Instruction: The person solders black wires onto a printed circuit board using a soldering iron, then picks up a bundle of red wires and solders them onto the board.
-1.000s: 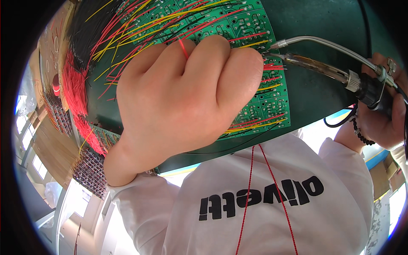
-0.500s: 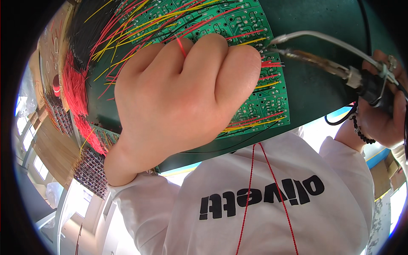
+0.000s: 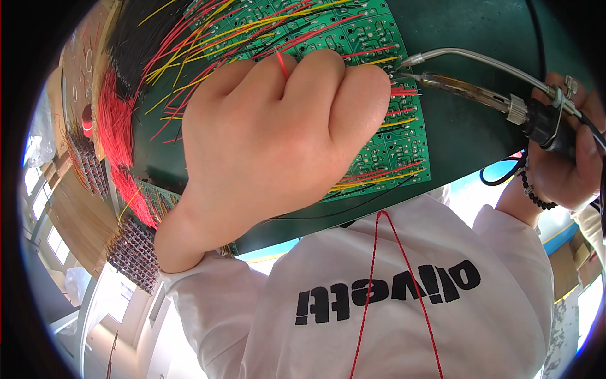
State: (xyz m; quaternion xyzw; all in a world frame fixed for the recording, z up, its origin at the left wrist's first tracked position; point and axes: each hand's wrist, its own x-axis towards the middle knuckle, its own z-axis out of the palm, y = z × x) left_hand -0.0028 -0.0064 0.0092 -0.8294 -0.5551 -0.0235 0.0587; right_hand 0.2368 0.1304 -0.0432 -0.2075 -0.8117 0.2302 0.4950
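Note:
My left hand (image 3: 278, 132) is closed over a panel of green circuit boards (image 3: 404, 151), its fingertips hidden beneath it. A short piece of red wire (image 3: 282, 64) sticks out between its fingers. My right hand (image 3: 571, 158), at the right edge, is wrapped round a black-handled soldering iron (image 3: 467, 90). Clamped to the iron, a curved metal tube (image 3: 489, 58) ends close to the iron's tip. Both point at the board just right of my left thumb. Red, yellow and black wires (image 3: 208, 44) fan out from the panel toward the left.
The panel lies on a dark green work surface (image 3: 467, 139). Bundles of red wires (image 3: 115, 126) and black wires (image 3: 142, 38) lie to the left. Farther left are blocks of stacked components (image 3: 134, 252). A black cable (image 3: 536, 31) runs along the upper right.
My left hand has shifted slightly right. The soldering iron and tube have moved a little left, their tips staying by the board, and look sharper now.

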